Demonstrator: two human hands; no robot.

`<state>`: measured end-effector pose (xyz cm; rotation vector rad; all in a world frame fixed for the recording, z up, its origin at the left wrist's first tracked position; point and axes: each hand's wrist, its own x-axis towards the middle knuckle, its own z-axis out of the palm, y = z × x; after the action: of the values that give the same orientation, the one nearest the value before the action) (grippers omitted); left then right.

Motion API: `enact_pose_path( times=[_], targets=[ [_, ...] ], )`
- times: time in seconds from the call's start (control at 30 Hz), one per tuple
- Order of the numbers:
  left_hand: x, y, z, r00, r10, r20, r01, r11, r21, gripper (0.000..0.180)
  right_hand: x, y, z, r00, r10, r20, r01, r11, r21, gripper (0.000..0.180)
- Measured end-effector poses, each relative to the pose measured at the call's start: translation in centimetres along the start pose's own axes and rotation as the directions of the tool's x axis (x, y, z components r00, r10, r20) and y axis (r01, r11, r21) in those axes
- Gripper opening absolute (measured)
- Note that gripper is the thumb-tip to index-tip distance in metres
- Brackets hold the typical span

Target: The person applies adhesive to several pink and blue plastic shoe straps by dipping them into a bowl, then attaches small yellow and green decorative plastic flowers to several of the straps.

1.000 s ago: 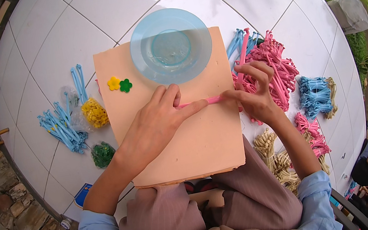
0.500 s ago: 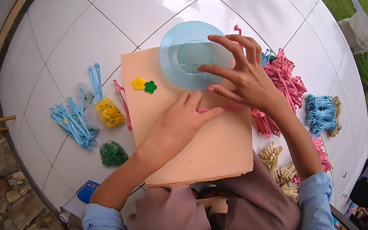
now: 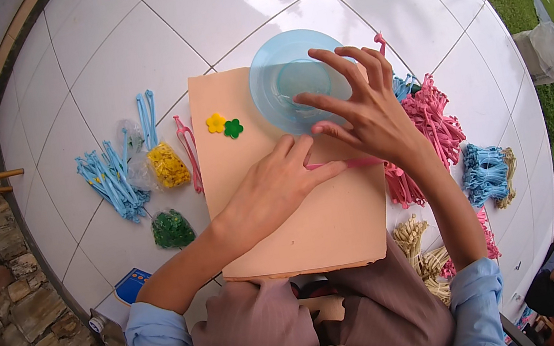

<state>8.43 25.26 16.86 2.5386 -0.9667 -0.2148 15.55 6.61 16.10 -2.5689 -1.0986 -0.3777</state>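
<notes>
My left hand [image 3: 282,181] lies over the peach-coloured board [image 3: 296,240] in front of me. Its curled fingers hold one end of a thin pink strap [image 3: 362,162], which runs right across the board and passes beneath my right wrist. My right hand [image 3: 377,111] hovers by the right rim of a translucent light blue plate [image 3: 266,89], fingers spread, and nothing shows in it. The plate covers the board's far right corner. Left of it, a yellow flower piece [image 3: 215,123] and a green flower piece [image 3: 233,129] lie side by side on the board.
Left of the board lie light blue straps [image 3: 113,187], a pink strap [image 3: 188,151], a bag of yellow pieces [image 3: 168,166] and a bag of green pieces [image 3: 172,230]. To the right are pink bundles [image 3: 434,119], blue bundles [image 3: 484,170] and cream bundles [image 3: 414,238] on white tiles.
The view has shifted slightly, so the board, plate and flower pieces appear a little farther right. Both hands keep nearly the same pose, and the left still holds the pink strap.
</notes>
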Motion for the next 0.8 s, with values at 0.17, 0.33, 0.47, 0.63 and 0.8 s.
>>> enact_pose_path(
  times=[0.17, 0.33, 0.47, 0.63, 0.8],
  targets=[
    [-0.1, -0.1, -0.1, 1.000, -0.001, 0.008, 0.001, 1.000, -0.010, 0.045, 0.2, -0.1, -0.1, 0.999, -0.028, 0.042, 0.029, 0.999, -0.031, 0.027],
    [0.1, 0.0, -0.1, 1.000, 0.011, 0.003, -0.011, 0.999, -0.040, 0.044, -0.4, -0.2, -0.8, 0.995, 0.046, -0.087, -0.039, 0.996, 0.084, 0.015],
    [-0.2, -0.1, -0.3, 1.000, -0.006, -0.007, 0.005, 0.996, -0.092, 0.044, -3.2, -0.9, -2.6, 0.986, 0.130, -0.101, -0.116, 0.984, 0.134, 0.022],
    [0.0, 0.0, -0.3, 1.000, 0.005, -0.009, -0.006, 0.998, -0.055, 0.046, -7.1, -0.7, -3.6, 0.994, 0.103, 0.029, -0.106, 0.983, 0.152, 0.035],
    [0.1, 0.0, -0.3, 1.000, 0.007, -0.005, -0.007, 0.997, -0.073, 0.050, -7.7, -0.7, -3.5, 0.994, 0.099, 0.053, -0.106, 0.981, 0.160, 0.038]
  ],
)
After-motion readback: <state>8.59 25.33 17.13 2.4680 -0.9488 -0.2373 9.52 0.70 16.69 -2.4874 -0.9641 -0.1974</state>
